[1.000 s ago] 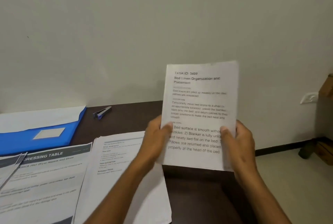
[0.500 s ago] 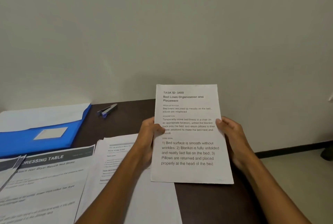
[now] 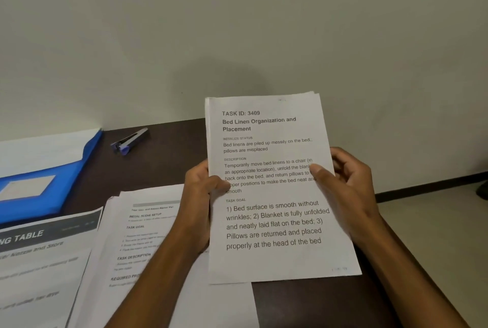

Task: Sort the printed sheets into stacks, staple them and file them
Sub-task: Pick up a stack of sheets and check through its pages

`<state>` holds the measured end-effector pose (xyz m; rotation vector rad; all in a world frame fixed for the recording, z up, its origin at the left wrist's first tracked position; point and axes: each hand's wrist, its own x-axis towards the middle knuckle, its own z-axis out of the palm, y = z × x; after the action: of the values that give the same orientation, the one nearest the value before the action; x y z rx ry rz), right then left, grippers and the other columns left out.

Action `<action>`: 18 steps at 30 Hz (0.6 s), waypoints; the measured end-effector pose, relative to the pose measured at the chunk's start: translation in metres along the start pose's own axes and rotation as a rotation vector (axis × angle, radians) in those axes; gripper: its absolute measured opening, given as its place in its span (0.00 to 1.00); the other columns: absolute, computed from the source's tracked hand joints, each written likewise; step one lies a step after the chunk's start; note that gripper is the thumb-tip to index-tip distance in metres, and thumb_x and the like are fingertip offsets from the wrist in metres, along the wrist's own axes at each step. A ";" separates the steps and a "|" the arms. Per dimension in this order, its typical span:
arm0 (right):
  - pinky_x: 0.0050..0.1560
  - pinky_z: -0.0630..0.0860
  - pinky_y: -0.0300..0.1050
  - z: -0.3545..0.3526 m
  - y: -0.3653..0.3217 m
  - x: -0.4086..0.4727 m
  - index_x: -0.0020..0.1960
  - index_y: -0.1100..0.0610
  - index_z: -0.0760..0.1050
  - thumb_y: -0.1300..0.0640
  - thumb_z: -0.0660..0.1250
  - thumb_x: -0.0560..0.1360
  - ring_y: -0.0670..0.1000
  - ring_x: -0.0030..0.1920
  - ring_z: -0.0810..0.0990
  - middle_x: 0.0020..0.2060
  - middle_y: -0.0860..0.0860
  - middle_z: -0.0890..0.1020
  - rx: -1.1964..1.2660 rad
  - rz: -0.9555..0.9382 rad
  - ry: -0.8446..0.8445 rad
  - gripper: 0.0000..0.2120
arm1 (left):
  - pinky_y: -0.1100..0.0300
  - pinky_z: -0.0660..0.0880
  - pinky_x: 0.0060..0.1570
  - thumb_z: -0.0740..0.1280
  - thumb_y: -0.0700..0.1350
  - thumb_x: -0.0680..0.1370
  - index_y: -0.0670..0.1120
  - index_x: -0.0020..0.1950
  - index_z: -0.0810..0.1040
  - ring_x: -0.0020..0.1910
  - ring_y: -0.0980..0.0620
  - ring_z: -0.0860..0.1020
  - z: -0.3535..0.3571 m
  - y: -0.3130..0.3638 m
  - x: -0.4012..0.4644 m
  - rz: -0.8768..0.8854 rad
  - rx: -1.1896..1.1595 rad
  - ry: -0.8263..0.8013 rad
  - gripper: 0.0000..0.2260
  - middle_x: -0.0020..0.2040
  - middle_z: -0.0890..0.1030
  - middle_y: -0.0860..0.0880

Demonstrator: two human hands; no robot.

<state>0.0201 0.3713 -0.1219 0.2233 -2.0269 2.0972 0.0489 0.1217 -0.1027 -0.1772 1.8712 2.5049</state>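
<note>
both hands hold one small bundle of printed sheets upright over the dark tabletop, its long axis running top to bottom, text facing the camera. the top page reads "task id: 3409, bed linen organization and placement". a few page edges peek out at the top right corner, so it looks like more than one sheet, not quite squared.

left hand grips the left long edge about mid-height, thumb on the front face, fingers hidden behind the paper. right hand grips the right long edge at about the same height, thumb on the front, fingers curled round the back edge. both are closed on the bundle, neither is free.

key relation: the stapler lies on the tabletop up and to the left of the bundle, well apart, on the left hand's side, long axis slanting up-right. the blue folder sits further left, against the wall. the left hand is the nearer one for both.

two other paper stacks lie flat on the left: one just under the left forearm headed "initial scene setup", one at the frame edge with a dark "...ng table" banner.

judgement: sorting is mostly done; this bundle probably wants squaring, then stapling. the top left corner points toward the stapler, so the right hand could keep the bundle while the left reaches.
</note>
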 end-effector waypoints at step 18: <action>0.50 0.85 0.55 -0.007 -0.001 -0.001 0.63 0.63 0.79 0.69 0.67 0.80 0.65 0.53 0.87 0.55 0.61 0.87 0.172 -0.037 -0.023 0.12 | 0.49 0.84 0.52 0.60 0.26 0.80 0.59 0.78 0.68 0.61 0.44 0.84 0.010 0.001 -0.011 0.314 0.014 -0.009 0.35 0.64 0.85 0.48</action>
<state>0.0222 0.3787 -0.1211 0.3117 -1.8406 2.2567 0.0586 0.1320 -0.0982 0.1403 2.0558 2.6751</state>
